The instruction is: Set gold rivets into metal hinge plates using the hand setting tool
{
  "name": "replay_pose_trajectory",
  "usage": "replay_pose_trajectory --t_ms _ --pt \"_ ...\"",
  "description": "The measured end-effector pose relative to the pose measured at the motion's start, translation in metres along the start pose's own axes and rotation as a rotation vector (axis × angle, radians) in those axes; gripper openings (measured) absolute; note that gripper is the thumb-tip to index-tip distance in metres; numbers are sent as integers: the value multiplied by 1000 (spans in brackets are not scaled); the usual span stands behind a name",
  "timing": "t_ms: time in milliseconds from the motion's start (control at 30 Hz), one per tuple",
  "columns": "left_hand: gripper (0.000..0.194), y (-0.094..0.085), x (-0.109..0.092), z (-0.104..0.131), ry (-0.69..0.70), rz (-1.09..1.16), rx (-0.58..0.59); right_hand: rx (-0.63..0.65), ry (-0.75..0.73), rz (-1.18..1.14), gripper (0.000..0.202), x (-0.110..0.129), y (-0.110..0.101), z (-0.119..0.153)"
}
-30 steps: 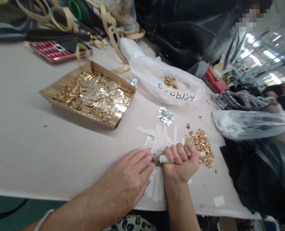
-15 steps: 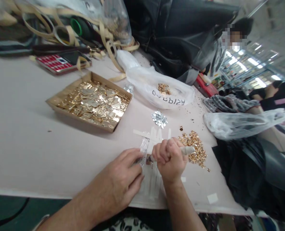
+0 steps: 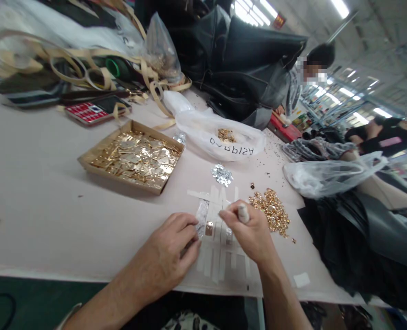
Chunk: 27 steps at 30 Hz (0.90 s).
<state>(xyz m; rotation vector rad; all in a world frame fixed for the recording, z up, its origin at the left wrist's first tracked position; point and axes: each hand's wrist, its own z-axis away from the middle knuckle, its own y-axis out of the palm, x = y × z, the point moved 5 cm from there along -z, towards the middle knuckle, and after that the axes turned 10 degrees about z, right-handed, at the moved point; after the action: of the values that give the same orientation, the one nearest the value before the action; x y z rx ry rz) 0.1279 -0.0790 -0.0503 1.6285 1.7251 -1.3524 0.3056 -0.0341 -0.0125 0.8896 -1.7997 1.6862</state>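
Observation:
My right hand (image 3: 253, 229) is wrapped round a pale, tape-covered tool (image 3: 244, 213), whose end sticks up from the fist. My left hand (image 3: 176, 243) lies on the table with curled fingers, its fingertips at a crumpled clear plastic piece (image 3: 201, 215); whether they pinch anything is hidden. Between the hands, a small gold plate (image 3: 209, 228) rests on strips of whitish tape (image 3: 217, 256) stuck to the table. Right of my right hand is a pile of small gold fittings (image 3: 275, 211). Thin silver discs (image 3: 222, 175) are heaped beyond the tape.
A cardboard tray (image 3: 121, 178) of gold plates stands at left, near a red calculator (image 3: 86, 112). Behind are a lettered white bag (image 3: 206, 133) and black material (image 3: 238, 64). At right lie a clear bag (image 3: 320, 176) and dark fabric (image 3: 354, 243). Two people are in the background.
My right hand has lifted and turned, so the tool now points up towards me and its lower end is off the gold plate. The left hand keeps its place. The view has shifted slightly.

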Motion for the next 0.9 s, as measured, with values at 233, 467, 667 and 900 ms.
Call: replay_pose_trajectory --t_ms 233,467,667,900 --pt "18 -3 -2 2 61 -85 -63 346 -56 517 18 -4 22 14" --pt "18 -14 1 1 138 -166 -68 387 2 443 3 11 2 -32" --pt "15 -66 -7 -20 194 -453 -214 -142 -55 581 41 54 -84 -118" --pt "28 -127 33 -48 -155 -954 -171 -5 -7 595 32 20 -79 -71"
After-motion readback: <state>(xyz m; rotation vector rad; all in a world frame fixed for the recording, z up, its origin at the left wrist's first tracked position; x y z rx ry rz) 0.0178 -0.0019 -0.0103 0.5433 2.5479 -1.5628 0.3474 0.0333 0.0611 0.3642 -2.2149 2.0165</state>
